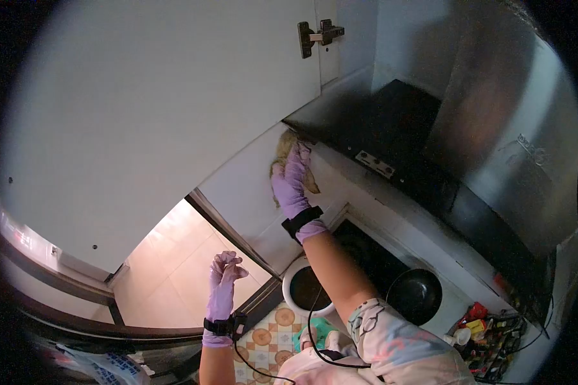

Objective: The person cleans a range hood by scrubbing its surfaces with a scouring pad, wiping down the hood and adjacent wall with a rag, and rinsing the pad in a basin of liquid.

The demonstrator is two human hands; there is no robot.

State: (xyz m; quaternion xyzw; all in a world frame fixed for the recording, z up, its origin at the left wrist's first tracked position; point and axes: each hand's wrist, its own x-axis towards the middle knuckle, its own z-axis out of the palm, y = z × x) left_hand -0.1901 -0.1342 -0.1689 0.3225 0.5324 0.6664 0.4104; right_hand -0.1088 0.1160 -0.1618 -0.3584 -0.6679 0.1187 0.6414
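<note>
My right hand [292, 173], in a purple glove with a black strap at the wrist, presses a brownish-yellow cloth [285, 146] to the pale wall beside the lower edge of a dark range hood [392, 128]. Cloth shows above the fingers and on both sides of them. Lower down and to the left, my left hand [227, 266], gloved and strapped likewise, is raised with its fingers curled together. Whether anything is between those fingers is too small to tell.
A large white cabinet door [154, 96] stands open on its hinge [311, 38] at upper left. Below are a black pan [415, 296], a white-rimmed pot [289, 289] and a heap of small packets [488, 340]. A dark-framed opening [221, 224] lies left.
</note>
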